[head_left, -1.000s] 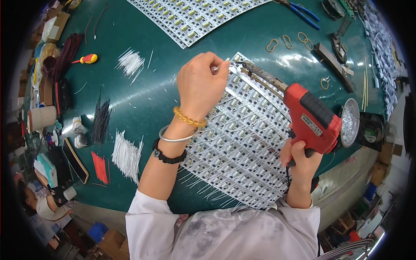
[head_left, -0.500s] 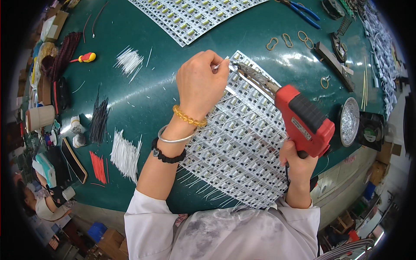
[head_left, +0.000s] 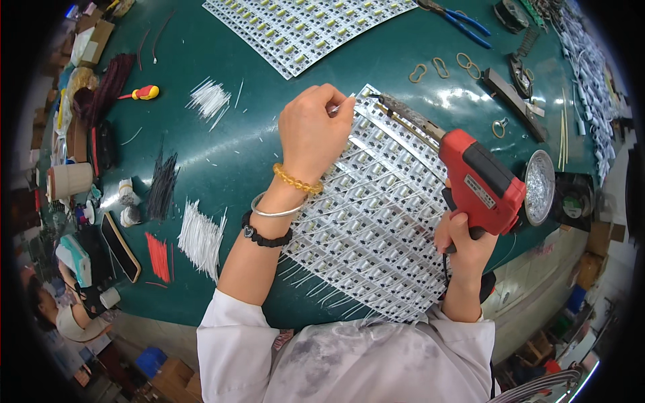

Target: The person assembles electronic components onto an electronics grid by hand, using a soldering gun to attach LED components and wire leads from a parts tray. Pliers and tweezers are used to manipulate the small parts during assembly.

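A white panel of small circuit boards [head_left: 376, 221] lies on the green table [head_left: 222, 161], with thin white wires sticking out along its near edge. My left hand [head_left: 312, 131] pinches a thin white wire [head_left: 342, 104] at the panel's far corner. A red soldering gun [head_left: 480, 181] is gripped by my right hand [head_left: 463, 235]; its long dark tip reaches to the same far corner, close to my left fingers.
A second circuit panel [head_left: 302, 27] lies at the far edge. Bundles of white wires [head_left: 200, 236], black wires [head_left: 161, 188] and red wires [head_left: 158, 256] lie left. Blue-handled pliers [head_left: 463, 20], a round metal dish [head_left: 539, 188], rubber bands and a small screwdriver [head_left: 141, 93] surround the work.
The soldering gun has shifted a little left and nearer, its tip staying at the panel's far corner. My left hand holds almost the same place.
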Tool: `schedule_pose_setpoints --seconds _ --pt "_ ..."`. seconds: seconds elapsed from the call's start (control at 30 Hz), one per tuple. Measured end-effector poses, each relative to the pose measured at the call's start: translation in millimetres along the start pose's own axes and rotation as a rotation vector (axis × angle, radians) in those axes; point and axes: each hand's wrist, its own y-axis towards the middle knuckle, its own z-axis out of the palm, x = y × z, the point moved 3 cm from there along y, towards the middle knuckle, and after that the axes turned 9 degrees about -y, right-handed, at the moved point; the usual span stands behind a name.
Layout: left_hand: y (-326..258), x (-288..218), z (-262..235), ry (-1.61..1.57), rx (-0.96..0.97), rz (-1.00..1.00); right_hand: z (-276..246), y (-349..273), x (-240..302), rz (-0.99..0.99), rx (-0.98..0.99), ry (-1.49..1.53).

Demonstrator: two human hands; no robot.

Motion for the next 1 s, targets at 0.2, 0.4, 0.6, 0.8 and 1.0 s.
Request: schedule_pose_setpoints --seconds 0.2,0.4,0.6,0.8,1.0 --pt "1.9 -18.4 -17.3 -0.219 -0.185 0.132 -6.6 -4.2 14.6 -0.044 -0.037 0.099" --pt "-6.0 -27.0 -11.1 -0.321 0.063 -0.201 -15.9 -11.8 20.1 -0.039 -0.065 0.028" --pt "-9.1 -13.5 -0.5 -0.149 0.072 -0.141 -10.2 -9.9 12.6 0.052 -0.042 0.044" --pt "-12.2 -9.3 7.3 -0.088 0.018 -0.12 -7.4 -8.9 6.0 0.025 -0.002 0.05" --pt "-14.8 -8.6 9.7 0.019 -0.007 -0.047 -2.6 -6.5 2.4 0.015 -0.021 -0.004"
